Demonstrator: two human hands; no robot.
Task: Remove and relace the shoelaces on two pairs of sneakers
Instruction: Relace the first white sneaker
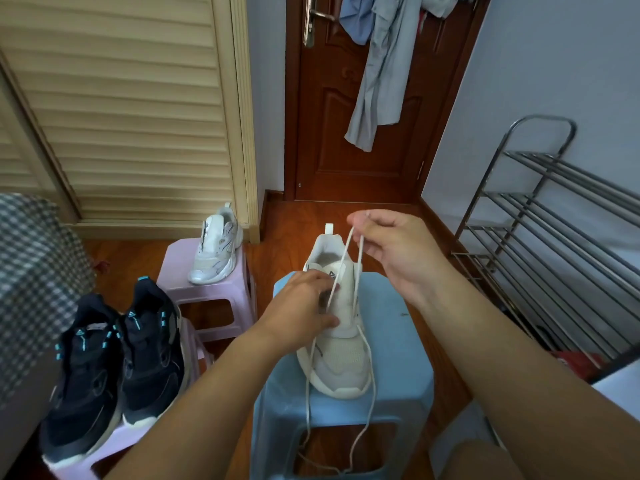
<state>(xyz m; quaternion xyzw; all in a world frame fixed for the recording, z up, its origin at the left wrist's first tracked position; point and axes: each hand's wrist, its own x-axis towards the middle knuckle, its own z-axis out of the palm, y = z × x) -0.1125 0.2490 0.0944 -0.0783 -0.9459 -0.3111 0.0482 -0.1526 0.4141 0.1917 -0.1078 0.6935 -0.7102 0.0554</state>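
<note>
A white sneaker (341, 355) stands on a blue stool (401, 362), toe toward me. My right hand (391, 244) pinches a loop of its white shoelace (358, 268) and holds it up above the heel. My left hand (304, 306) grips the sneaker's tongue area from the left side. Two loose lace ends hang down past the stool's front edge. A second white sneaker (216, 251) sits on a pink stool (207, 285) further back. Two black sneakers with teal accents (110, 368) rest on another pink stool at the lower left.
A metal shoe rack (540, 244) stands along the right wall. A brown door (363, 116) with hanging clothes (381, 64) is straight ahead. A louvred wardrobe door (131, 109) fills the left, with checked fabric (31, 278) at the left edge. My bare knee (481, 462) shows at the bottom right.
</note>
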